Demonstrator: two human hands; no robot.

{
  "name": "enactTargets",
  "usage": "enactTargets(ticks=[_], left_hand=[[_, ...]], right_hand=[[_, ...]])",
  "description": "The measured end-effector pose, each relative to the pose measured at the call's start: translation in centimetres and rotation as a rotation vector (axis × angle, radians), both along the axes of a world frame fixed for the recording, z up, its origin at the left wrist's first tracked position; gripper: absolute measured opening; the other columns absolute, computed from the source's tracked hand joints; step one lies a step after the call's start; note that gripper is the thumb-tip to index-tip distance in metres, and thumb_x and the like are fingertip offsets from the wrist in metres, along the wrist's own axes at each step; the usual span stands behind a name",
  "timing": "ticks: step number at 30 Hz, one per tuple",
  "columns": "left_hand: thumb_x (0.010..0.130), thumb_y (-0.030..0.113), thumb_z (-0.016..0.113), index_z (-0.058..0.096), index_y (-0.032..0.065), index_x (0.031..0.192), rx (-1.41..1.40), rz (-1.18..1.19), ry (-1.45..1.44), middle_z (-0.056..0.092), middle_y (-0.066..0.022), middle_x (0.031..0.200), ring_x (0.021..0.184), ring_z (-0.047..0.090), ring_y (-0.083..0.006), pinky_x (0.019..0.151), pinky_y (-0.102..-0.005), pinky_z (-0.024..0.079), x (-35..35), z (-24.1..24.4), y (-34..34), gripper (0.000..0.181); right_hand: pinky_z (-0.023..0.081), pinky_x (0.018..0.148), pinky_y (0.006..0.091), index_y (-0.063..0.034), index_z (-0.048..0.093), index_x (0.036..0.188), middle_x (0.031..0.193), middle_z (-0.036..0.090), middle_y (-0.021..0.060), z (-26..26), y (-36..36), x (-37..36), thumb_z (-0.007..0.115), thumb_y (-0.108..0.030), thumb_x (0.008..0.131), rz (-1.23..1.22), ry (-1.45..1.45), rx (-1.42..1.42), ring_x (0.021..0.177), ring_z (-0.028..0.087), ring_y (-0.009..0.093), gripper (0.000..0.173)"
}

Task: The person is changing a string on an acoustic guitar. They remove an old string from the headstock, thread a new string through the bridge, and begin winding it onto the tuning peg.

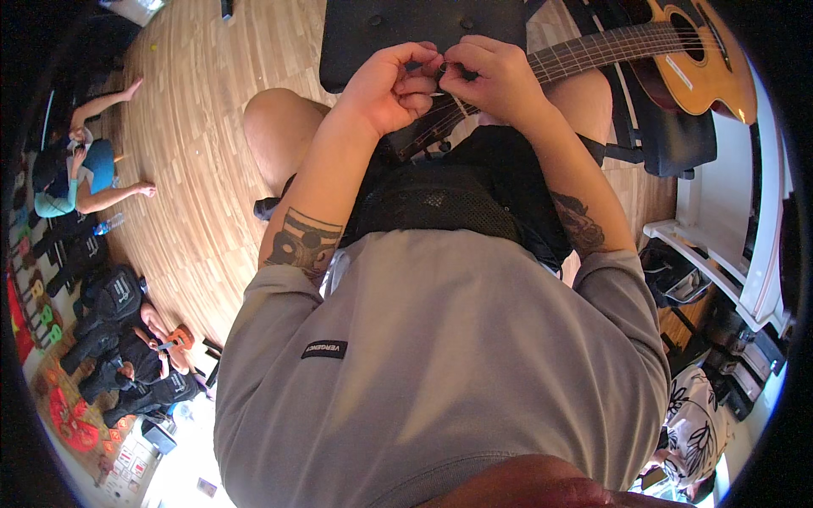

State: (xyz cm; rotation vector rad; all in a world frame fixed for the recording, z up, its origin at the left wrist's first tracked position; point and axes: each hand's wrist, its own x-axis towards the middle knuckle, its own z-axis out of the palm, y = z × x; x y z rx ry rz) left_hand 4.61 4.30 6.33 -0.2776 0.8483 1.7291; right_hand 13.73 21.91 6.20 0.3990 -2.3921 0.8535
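Note:
In front of my lap, my left hand [394, 86] and my right hand [492, 76] meet at the fingertips. Pinched between them is a small dark item [443, 67], too small to identify. An acoustic guitar [679, 76] lies across my right thigh. Its light wooden body is at the upper right, and its fretted neck [591, 51] runs down leftward, passing beneath my right hand. The headstock [432, 130] points into the space between my legs, below both hands and partly hidden by them.
A black padded bench seat [419, 28] stands just beyond my hands. Another black seat [679, 143] and a white frame [711, 254] are to my right. At left, a person sits on the wood floor [184, 165]; another person holds a small orange ukulele [181, 338] near black instrument bags [117, 295].

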Motion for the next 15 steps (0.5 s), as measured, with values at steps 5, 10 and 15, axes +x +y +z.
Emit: enactTargets(ticks=[5, 10, 15], left_hand=[[0.089, 0.005, 0.065, 0.066, 0.0042, 0.111, -0.032, -0.027, 0.578, 0.068, -0.0028, 0.090, 0.059, 0.049, -0.0074, 0.052, -0.0218, 0.039, 0.6, -0.1, 0.1, 0.021], [0.080, -0.002, 0.073, 0.073, 0.0062, 0.103, -0.175, -0.108, 1.675, 0.071, -0.0042, 0.096, 0.079, 0.065, -0.0118, 0.068, -0.0241, 0.052, 0.6, 3.0, -0.9, 0.025], [0.077, 0.006, 0.077, 0.074, 0.0098, 0.096, -0.079, 0.067, 2.214, 0.070, -0.0027, 0.090, 0.063, 0.061, -0.0125, 0.057, -0.0252, 0.049, -1.0, 3.4, -0.4, 0.020]], right_hand=[[0.048, 0.055, 0.0263, -0.0018, 0.069, 0.086, 0.072, 0.063, 0.0070, 0.2, 0.2, 0.2, 0.074, -0.004, 0.074, -0.023, -0.106, -0.248, 0.061, 0.060, 0.012, 0.013], [0.043, 0.057, 0.0199, 0.0028, 0.068, 0.083, 0.072, 0.063, -0.0029, 1.2, 0.3, 0.8, 0.074, -0.007, 0.077, 0.019, -0.500, -0.706, 0.070, 0.055, 0.002, 0.013], [0.042, 0.058, 0.0187, 0.0006, 0.069, 0.084, 0.074, 0.063, -0.0039, 0.8, 0.2, 0.7, 0.072, -0.004, 0.079, 0.147, -0.540, -0.982, 0.068, 0.055, 0.002, 0.007]])
